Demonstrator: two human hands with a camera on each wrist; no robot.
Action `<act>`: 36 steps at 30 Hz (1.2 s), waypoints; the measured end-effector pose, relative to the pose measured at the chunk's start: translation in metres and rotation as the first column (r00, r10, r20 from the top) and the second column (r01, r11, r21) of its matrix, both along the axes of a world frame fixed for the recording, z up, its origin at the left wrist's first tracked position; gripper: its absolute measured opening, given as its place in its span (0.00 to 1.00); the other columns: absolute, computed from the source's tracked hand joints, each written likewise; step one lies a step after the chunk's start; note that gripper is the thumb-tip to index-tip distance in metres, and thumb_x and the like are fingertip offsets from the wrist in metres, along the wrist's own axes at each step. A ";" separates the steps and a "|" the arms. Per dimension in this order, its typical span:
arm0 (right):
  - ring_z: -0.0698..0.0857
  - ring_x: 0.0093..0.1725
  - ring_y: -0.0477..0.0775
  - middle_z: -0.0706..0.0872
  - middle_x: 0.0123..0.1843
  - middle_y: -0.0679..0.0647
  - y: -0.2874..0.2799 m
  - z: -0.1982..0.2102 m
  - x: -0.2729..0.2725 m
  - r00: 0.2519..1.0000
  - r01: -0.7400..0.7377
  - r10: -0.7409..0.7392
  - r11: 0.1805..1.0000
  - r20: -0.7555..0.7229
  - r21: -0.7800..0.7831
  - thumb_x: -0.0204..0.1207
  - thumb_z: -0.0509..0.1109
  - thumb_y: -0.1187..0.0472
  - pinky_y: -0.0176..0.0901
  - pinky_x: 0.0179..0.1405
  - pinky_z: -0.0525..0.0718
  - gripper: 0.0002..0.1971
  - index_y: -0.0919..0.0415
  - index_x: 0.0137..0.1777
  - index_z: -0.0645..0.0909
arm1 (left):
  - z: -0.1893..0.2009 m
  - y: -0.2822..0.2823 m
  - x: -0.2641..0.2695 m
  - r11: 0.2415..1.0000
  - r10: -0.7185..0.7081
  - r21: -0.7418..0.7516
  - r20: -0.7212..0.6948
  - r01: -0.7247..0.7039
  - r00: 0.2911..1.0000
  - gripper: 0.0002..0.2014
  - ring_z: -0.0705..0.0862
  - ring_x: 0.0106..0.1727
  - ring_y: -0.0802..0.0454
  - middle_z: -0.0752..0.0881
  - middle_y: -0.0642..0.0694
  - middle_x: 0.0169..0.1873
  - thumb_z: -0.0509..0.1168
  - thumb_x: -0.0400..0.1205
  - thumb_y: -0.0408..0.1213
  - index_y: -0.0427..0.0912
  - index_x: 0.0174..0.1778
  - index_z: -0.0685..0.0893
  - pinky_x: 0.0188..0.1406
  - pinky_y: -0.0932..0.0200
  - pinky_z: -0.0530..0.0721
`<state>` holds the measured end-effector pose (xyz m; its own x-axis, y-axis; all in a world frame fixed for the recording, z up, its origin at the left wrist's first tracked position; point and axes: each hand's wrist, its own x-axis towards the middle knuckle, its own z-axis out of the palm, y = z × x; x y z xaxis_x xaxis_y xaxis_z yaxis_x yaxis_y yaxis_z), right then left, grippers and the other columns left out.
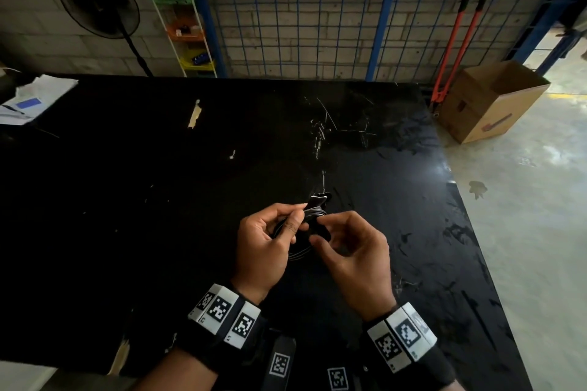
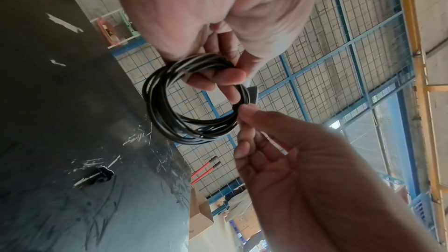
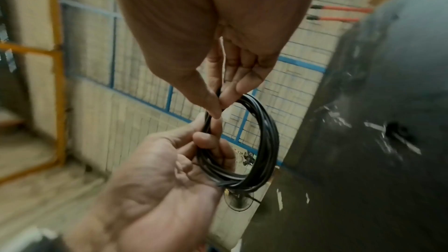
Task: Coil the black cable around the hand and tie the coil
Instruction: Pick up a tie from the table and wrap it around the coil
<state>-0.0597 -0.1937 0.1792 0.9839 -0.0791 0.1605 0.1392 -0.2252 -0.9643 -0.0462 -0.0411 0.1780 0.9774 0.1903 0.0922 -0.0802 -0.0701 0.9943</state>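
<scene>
The black cable (image 2: 194, 101) was wound into a round coil of many loops and was held up in the air above the black counter (image 1: 158, 200), touching it nowhere. The left hand (image 1: 263, 244) gripped one side of the coil, its fingers (image 2: 218, 79) curled through the ring and the thumb closing over the bundled strands. The right hand (image 1: 352, 260) met the coil on the side away from the left palm, its thumb and forefinger (image 3: 213, 102) pinching the strands together there. At that same spot a short dark strap (image 2: 252, 93) sat against the loops, just beside the right fingertips; whether it was wrapped fully round the bundle could not be told. Both wrists wore black bands with printed markers. Beyond the counter's far edge stood a blue wire-mesh fence (image 1: 317, 9), with red-handled bolt cutters (image 1: 457, 41) leaning against it and an open cardboard box (image 1: 489, 101) on the floor beside them.
</scene>
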 end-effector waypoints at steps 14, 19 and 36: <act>0.88 0.52 0.48 0.87 0.55 0.52 -0.025 0.009 0.018 0.925 -0.021 0.157 0.930 0.346 -0.367 0.76 0.80 0.69 0.42 0.50 0.88 0.04 0.62 0.48 0.91 | 0.000 0.006 -0.003 0.994 -0.111 -0.001 -0.061 0.112 0.992 0.07 0.88 0.34 0.56 0.94 0.44 0.34 0.72 0.85 0.31 0.45 0.50 0.95 0.35 0.63 0.85; 0.94 0.52 0.44 0.95 0.53 0.48 -0.034 0.010 0.024 0.962 -0.165 0.198 0.970 0.189 -0.176 0.73 0.83 0.70 0.40 0.56 0.91 0.05 0.61 0.46 0.94 | 0.002 0.013 -0.001 0.970 -0.224 0.081 -0.063 0.228 0.973 0.05 0.91 0.36 0.61 0.94 0.47 0.35 0.72 0.84 0.29 0.38 0.51 0.94 0.33 0.66 0.84; 0.94 0.40 0.53 0.95 0.40 0.59 -0.037 0.004 0.037 0.965 -0.097 0.175 0.930 -0.195 0.355 0.67 0.83 0.79 0.40 0.43 0.92 0.16 0.64 0.49 0.85 | 0.007 0.024 0.010 0.903 -0.419 0.019 -0.180 0.429 0.890 0.12 0.91 0.41 0.61 0.94 0.48 0.42 0.72 0.84 0.34 0.39 0.63 0.90 0.44 0.64 0.87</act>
